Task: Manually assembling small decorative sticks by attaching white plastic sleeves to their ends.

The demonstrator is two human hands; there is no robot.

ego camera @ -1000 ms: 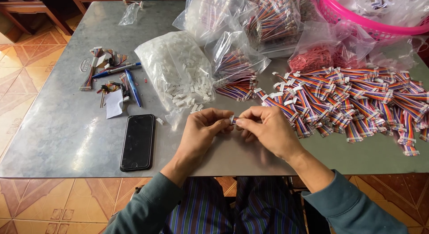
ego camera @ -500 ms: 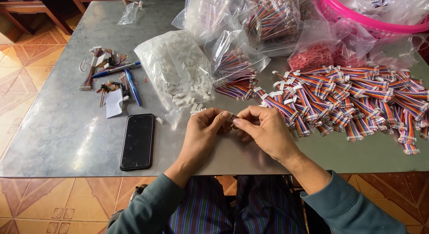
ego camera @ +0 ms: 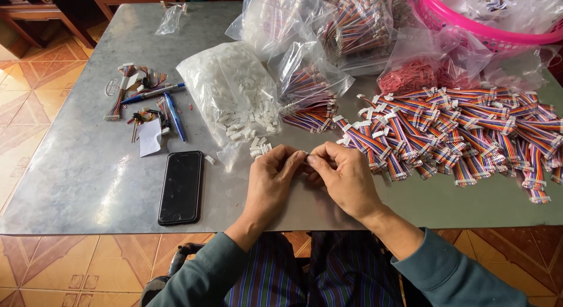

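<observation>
The small white plug (ego camera: 305, 155) sits pinched between your fingertips, just above the near edge of the grey table (ego camera: 70, 184). Go from big to small. The heap of striped wires (ego camera: 463, 128) lies to your right. The clear bag of white plugs (ego camera: 231, 93) lies in front of you. The black phone (ego camera: 181, 187) rests to your left. Your left hand (ego camera: 271, 181) and right hand (ego camera: 346, 179) are both curled tight, thumbs meeting on that tiny piece. Hold it steady, push straight, and keep your fingers close to the tip.
</observation>
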